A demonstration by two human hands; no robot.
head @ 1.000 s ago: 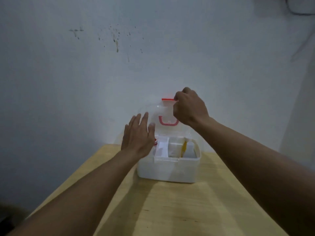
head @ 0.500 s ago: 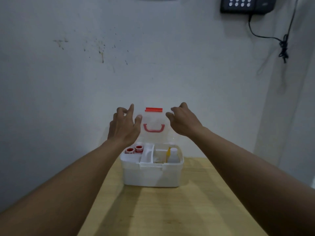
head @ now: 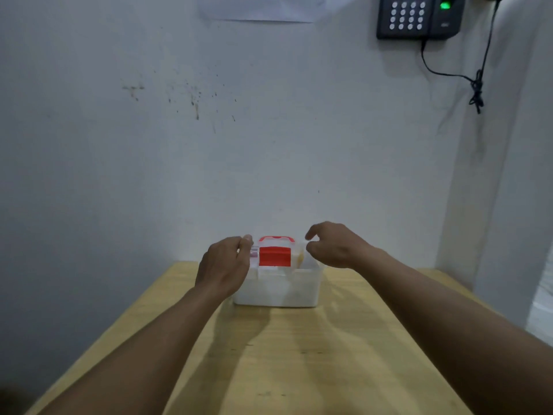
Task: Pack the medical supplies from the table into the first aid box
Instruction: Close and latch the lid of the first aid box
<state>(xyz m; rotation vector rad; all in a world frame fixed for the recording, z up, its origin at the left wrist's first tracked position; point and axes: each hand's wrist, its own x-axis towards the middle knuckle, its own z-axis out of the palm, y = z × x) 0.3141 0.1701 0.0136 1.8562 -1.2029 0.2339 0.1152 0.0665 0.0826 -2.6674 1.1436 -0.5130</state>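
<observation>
A white translucent first aid box (head: 281, 290) stands on the wooden table (head: 299, 354) near its far edge. Its clear lid (head: 299, 255) lies down over the box, with a red latch (head: 274, 256) at the front and a red handle (head: 276, 238) on top. My left hand (head: 223, 269) grips the lid's left end, covering the box's left corner. My right hand (head: 335, 248) holds the lid's right end with thumb and fingers. A yellowish item shows faintly through the lid at the right. The rest of the contents are hidden.
A pale wall rises right behind the table. A black keypad device (head: 419, 16) with a hanging cable (head: 475, 85) is mounted high at the right. A white surface (head: 541, 310) lies beyond the table's right edge.
The lid stood upright and open, showing the supplies inside. Both hands have swung it forward and down onto the box. The camera has tilted upward.
</observation>
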